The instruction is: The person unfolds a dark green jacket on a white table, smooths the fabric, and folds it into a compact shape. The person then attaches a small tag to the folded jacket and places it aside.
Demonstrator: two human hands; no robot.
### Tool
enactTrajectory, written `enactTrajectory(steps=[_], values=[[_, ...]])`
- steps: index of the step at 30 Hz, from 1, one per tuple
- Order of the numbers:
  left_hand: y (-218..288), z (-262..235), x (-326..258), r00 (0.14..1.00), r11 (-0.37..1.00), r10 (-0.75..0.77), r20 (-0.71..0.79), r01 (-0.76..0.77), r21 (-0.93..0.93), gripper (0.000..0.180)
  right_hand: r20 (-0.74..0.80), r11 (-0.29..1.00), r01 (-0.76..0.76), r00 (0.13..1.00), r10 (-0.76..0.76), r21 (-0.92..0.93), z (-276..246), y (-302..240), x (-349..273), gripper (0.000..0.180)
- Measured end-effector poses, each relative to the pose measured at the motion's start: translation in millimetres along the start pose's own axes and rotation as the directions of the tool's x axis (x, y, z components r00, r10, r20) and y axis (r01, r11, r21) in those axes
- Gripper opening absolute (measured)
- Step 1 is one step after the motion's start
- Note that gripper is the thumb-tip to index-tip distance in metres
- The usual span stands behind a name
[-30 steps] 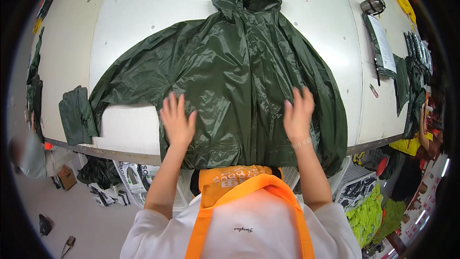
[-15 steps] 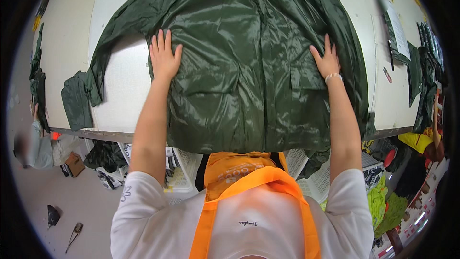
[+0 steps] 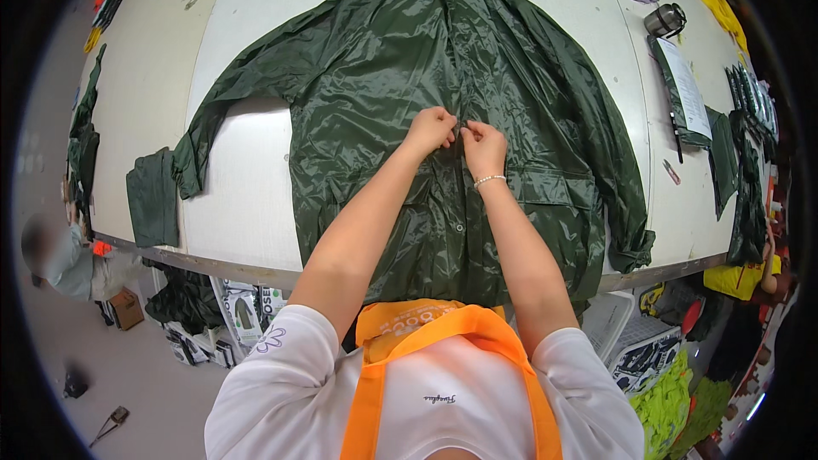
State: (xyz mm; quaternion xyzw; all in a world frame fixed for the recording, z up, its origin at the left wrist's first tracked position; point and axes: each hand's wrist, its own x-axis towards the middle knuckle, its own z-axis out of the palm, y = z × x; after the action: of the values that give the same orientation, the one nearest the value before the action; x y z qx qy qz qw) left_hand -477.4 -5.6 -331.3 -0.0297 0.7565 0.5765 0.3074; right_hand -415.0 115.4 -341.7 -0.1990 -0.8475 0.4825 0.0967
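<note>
A dark green, shiny rain jacket (image 3: 375,85) lies front up with its collar at the far side and its hem near my body. My left hand (image 3: 433,129) is closed in a pinch at the middle of the front placket. Beside it, slightly to the right, my right hand (image 3: 486,152) pinches the placket's other side, a beaded bracelet on its wrist. Only a small gap parts the two hands. Below them a snap button (image 3: 459,227) shows on the front strip. What lies between the fingertips is mostly hidden.
The white table (image 3: 243,162) has its near edge before me. To the right are a metal flask (image 3: 665,20), a paper sheet (image 3: 684,89), a small cutter (image 3: 671,172) and folded green garments (image 3: 722,162). White crates (image 3: 609,324) stand below. People work at both sides.
Both hands have left the jacket's two sides and come together at its centre front, now pinching the placket. More of the jacket shows, including its collar.
</note>
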Motion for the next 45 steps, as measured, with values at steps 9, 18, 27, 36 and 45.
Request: enactTrajectory(steps=[9, 18, 27, 36, 45], values=[[-23.5, -3.4, 8.3, 0.988, 0.954, 0.058, 0.143, -0.013, -0.301, 0.015, 0.102, 0.993, -0.024, 0.995, 0.012, 0.114, 9.0, 1.7, -5.5, 0.02], [-35.8, 11.5, -3.2, 0.97, 0.947, 0.235, -0.07, -0.244, -0.209, 0.015, 0.12, 0.998, 0.003, 0.993, -0.01, 0.059, 8.1, 11.4, 3.6, 0.014], [-56.3, 42.7, -179.3, 0.986, 0.891, 0.168, 0.011, -0.157, 0.425, 0.029, -0.052, 0.998, 0.046, 0.997, -0.048, -0.046, -2.9, 14.4, -14.0, 0.024], [-77.4, 55.7, -160.2, 0.982, 0.965, -0.049, 0.182, -0.001, 0.264, 0.034, 0.527, 0.939, -0.128, 0.799, 0.289, -0.321, -105.4, 18.6, -149.3, 0.032], [-71.4, 71.0, -160.9, 0.926, 0.448, 0.373, 0.064, -0.24, 0.861, 0.033, 0.048, 0.984, -0.171, 0.984, 0.169, 0.042, -77.0, 23.0, -200.0, 0.017]])
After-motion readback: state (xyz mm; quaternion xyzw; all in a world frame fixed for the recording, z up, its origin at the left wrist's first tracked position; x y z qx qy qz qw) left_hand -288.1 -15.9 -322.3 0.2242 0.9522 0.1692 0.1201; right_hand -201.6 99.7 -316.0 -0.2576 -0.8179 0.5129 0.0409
